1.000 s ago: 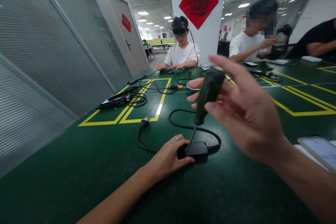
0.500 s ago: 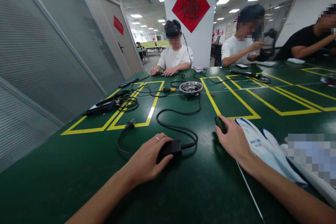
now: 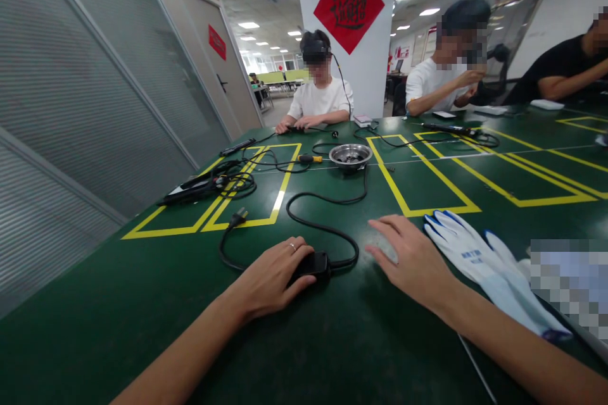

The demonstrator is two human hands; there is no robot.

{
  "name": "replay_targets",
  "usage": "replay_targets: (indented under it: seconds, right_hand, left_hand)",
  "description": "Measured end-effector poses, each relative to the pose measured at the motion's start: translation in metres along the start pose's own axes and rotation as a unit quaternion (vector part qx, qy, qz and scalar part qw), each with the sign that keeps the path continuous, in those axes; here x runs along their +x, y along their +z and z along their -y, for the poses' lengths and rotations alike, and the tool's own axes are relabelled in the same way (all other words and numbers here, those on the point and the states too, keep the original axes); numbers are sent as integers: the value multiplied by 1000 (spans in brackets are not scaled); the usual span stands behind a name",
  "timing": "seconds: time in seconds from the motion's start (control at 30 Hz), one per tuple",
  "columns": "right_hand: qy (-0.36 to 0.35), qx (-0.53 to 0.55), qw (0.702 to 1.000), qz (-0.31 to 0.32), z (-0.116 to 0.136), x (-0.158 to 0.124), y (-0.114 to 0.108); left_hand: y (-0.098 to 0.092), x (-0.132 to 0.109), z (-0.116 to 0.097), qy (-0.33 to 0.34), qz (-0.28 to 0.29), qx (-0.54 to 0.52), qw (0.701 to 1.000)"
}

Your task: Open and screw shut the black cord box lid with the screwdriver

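My left hand point(image 3: 270, 275) lies over a black power adapter point(image 3: 316, 264) on the green table point(image 3: 142, 304), its fingers curled on the adapter's left end. The adapter's black cable point(image 3: 313, 224) loops away to a plug point(image 3: 237, 218). My right hand point(image 3: 408, 259) rests flat on the table to the right of the adapter, fingers stretched out and apart. A thin metal shaft point(image 3: 475, 367) shows beside my right forearm; its handle is hidden under the hand.
White work gloves point(image 3: 470, 256) lie right of my right hand, beside a blurred phone point(image 3: 570, 278). Farther off are a metal bowl point(image 3: 350, 155), a yellow-handled screwdriver point(image 3: 308, 158) and tangled cables point(image 3: 218, 183). Three people sit across the table. A glass wall runs along the left.
My right hand held a green-handled screwdriver on the adapter, then lowered it to the table on the right and now lies flat. My left hand stayed on the adapter.
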State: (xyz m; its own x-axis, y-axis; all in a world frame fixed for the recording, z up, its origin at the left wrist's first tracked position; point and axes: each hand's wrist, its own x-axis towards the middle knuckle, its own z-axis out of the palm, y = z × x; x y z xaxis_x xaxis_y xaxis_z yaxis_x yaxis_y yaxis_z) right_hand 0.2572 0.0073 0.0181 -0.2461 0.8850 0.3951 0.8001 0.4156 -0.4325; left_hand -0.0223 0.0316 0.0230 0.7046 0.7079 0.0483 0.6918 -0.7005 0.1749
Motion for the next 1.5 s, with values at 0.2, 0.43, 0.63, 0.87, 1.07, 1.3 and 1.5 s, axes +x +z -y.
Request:
replay_targets:
  seconds: [0.2, 0.43, 0.63, 0.87, 1.07, 1.3, 1.5]
  right_hand:
    - [-68, 119, 984, 110, 35, 9, 40]
    - [5, 236, 964, 122, 28, 10, 67]
    - [62, 406, 902, 131, 43, 15, 42]
    - [190, 605, 765, 110, 45, 1, 25]
    - [283, 693, 662, 34, -2, -5, 9]
    - [365, 726, 582, -29, -19, -6, 8]
    - [397, 712, 578, -24, -16, -6, 11]
  left_hand:
    - [10, 1, 8, 21, -25, 35, 999]
    - [4, -1, 9, 25, -36, 47, 998]
    - [5, -3, -7, 4, -78, -48, 996]
    - [9, -3, -27, -20, -110, -84, 990]
    - [13, 0, -14, -95, -22, 22, 995]
    - [21, 4, -17, -111, -8, -10, 994]
    - [16, 4, -18, -133, -55, 35, 989]
